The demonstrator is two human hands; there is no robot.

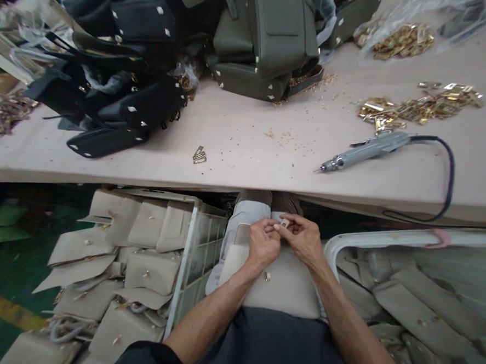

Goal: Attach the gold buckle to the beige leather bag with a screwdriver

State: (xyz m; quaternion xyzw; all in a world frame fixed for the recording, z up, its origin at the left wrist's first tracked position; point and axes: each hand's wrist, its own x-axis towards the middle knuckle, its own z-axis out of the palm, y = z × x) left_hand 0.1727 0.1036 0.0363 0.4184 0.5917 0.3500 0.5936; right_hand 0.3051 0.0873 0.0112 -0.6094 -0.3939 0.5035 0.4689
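Both left grip [264, 241] and right grip [305, 239], nearly closed, pinch one pale piece [284, 223].

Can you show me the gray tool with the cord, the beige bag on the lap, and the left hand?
Gray tool [364, 152]: head view, middle of its body.
Beige bag on the lap [285, 289]: head view, its side facing up, near the clasp.
Left hand [263, 241]: head view, back of the hand.

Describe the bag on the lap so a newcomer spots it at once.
Below the long pale table, look between the left bin and the right bin. A beige bag with a gold clasp lies on the person's lap, beneath the left hand and right hand. Unlike its similar neighbours, it lies outside the bins.
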